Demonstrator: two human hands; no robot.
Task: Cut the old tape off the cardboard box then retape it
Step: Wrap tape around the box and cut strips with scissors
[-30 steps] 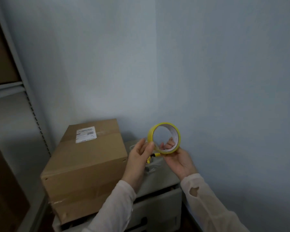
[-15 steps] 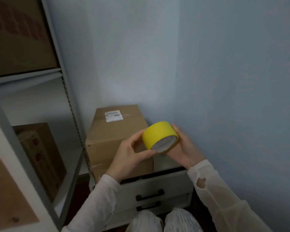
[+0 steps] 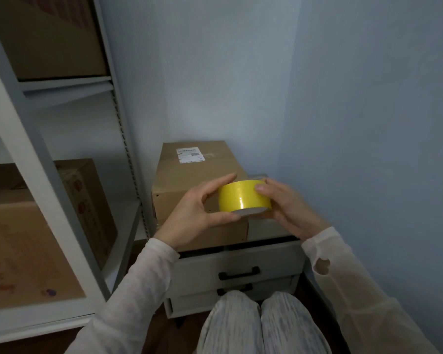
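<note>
A brown cardboard box (image 3: pixel 189 172) with a white shipping label stands on a grey drawer unit (image 3: pixel 241 267) in the corner. In front of it, at chest height, I hold a yellow roll of tape (image 3: pixel 243 199) on its side between both hands. My left hand (image 3: pixel 200 213) grips the roll's left side, thumb under it and fingers over the top. My right hand (image 3: pixel 284 208) grips its right side, fingers curled over the top edge. The roll's grey core faces down and toward me.
A grey metal shelf rack (image 3: pixel 62 205) stands on the left with cardboard boxes (image 3: pixel 31 241) on its shelves. Pale blue walls meet in a corner behind the box. My knees (image 3: pixel 258 325) show at the bottom, close to the drawers.
The roll has turned from hole facing me to lying on its side, and it has come lower. My view has tilted down and shifted, showing the rack, drawers and knees.
</note>
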